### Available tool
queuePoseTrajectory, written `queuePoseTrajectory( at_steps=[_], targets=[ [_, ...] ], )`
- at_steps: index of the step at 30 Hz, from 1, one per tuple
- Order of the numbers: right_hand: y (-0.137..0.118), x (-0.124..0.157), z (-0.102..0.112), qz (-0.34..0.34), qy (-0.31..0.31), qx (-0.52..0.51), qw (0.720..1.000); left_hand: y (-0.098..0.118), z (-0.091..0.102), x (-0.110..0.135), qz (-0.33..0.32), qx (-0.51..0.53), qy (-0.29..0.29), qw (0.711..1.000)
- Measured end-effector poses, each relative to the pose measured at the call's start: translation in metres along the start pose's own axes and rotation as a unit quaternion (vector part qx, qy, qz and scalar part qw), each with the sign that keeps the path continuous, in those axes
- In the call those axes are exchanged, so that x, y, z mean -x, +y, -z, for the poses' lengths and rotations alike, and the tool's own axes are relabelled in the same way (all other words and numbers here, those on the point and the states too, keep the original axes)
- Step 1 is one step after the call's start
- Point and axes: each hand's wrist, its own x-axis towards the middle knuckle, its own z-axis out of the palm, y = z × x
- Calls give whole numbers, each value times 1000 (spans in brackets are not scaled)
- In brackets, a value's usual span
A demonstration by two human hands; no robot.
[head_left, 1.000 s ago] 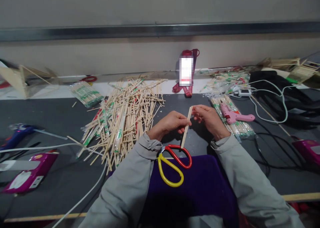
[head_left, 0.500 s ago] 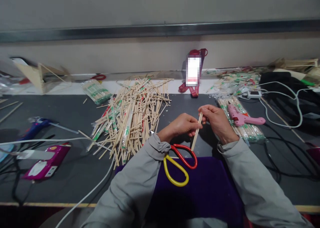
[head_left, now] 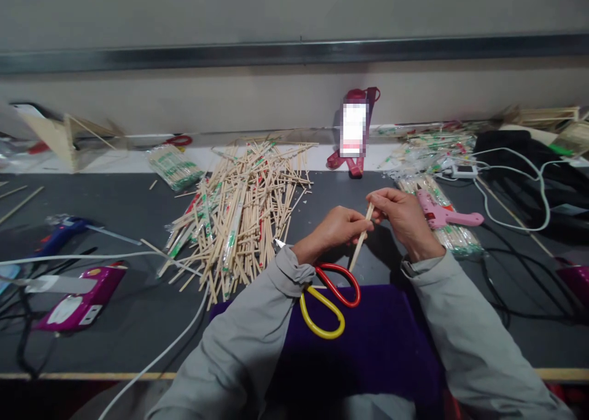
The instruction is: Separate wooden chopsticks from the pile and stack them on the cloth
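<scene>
Pale wooden chopsticks [head_left: 359,248] slant between my hands, held above the dark table; how many are in the bundle I cannot tell. My left hand [head_left: 339,229] pinches them around the middle. At their upper end, my right hand [head_left: 396,216] closes its thumb and fingers on them. Scissors with one red and one yellow handle [head_left: 338,334] lie just below, partly under my left forearm, their tip poking out on its far side. Left of my hands spreads a large heap of loose chopsticks [head_left: 243,211], some still in printed wrappers.
A pink glue gun [head_left: 448,216] rests on packed chopsticks [head_left: 464,239] at right, near white cables. A lit phone [head_left: 353,128] leans against the wall. At left are a blue glue gun [head_left: 64,231], a magenta box [head_left: 83,300] and another packet [head_left: 175,167]. Purple cloth [head_left: 368,346] covers the front.
The chopsticks have tilted further, and their upper end sits deeper in my right fingers. The whole view has shifted slightly; the scissors stay in place.
</scene>
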Motion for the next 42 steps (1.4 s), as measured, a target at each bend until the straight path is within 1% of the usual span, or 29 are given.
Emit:
queuePoseTrajectory(
  at_steps=[2, 4, 5, 6, 7, 9, 11, 12, 14, 16, 19, 20, 23, 26, 28, 29, 31, 33, 35, 37, 39, 42],
  targets=[
    [-2, -3, 4, 26, 61, -19, 998, 2, 8, 3, -3, -31, -9, 999],
    [-4, -7, 10, 34, 119, -41, 991, 3, 19, 6, 7, -77, -15, 997],
    [-4, -8, 14, 26, 133, -44, 990, 3, 25, 8, 13, -113, -8, 994],
    [-3, -9, 17, 12, 132, -37, 990, 1, 32, 10, 18, -152, 7, 988],
    [-2, -10, 21, -7, 114, -17, 993, 0, 38, 11, 22, -190, 24, 981],
    [1, -11, 29, -55, 34, 52, 997, -6, 50, 12, 30, -247, 45, 967],
    [5, -12, 36, -92, -45, 125, 987, -12, 58, 12, 35, -289, 49, 955],
    [7, -12, 38, -104, -68, 150, 981, -14, 60, 11, 34, -305, 49, 950],
    [9, -13, 39, -107, -74, 165, 978, -18, 61, 10, 32, -318, 41, 947],
    [9, -12, 36, -91, -64, 149, 983, -18, 58, 9, 35, -284, 17, 958],
    [7, -7, 20, -67, -68, 123, 988, -11, 48, 11, 33, -197, -19, 980],
    [6, -4, 12, -61, -76, 123, 988, -8, 44, 11, 25, -180, -20, 983],
    [2, 5, -9, -38, -110, 147, 982, -2, 34, 12, 7, -139, 4, 990],
    [-3, 12, -19, -18, -111, 164, 980, -3, 28, 10, 41, -6, -5, 999],
    [-5, 13, -20, -10, -99, 162, 982, -4, 26, 9, 75, 83, -23, 993],
    [-5, 13, -19, -9, -94, 155, 983, -4, 25, 9, 87, 108, -27, 990],
    [-3, 11, -16, -21, -89, 116, 989, -3, 24, 8, 92, 121, -24, 988],
    [1, 8, -12, -52, -87, 44, 994, -2, 23, 8, 81, 123, -13, 989],
    [4, 4, -8, -79, -77, -28, 993, 0, 22, 8, 73, 135, 2, 988],
    [6, 2, -4, -87, -68, -65, 992, 0, 22, 7, 73, 146, 16, 986],
    [5, 1, -1, -88, -82, -61, 991, 0, 22, 7, 72, 144, 23, 987],
    [3, 3, 1, -72, -120, -9, 990, -1, 21, 7, 61, 137, 24, 988]
  ],
)
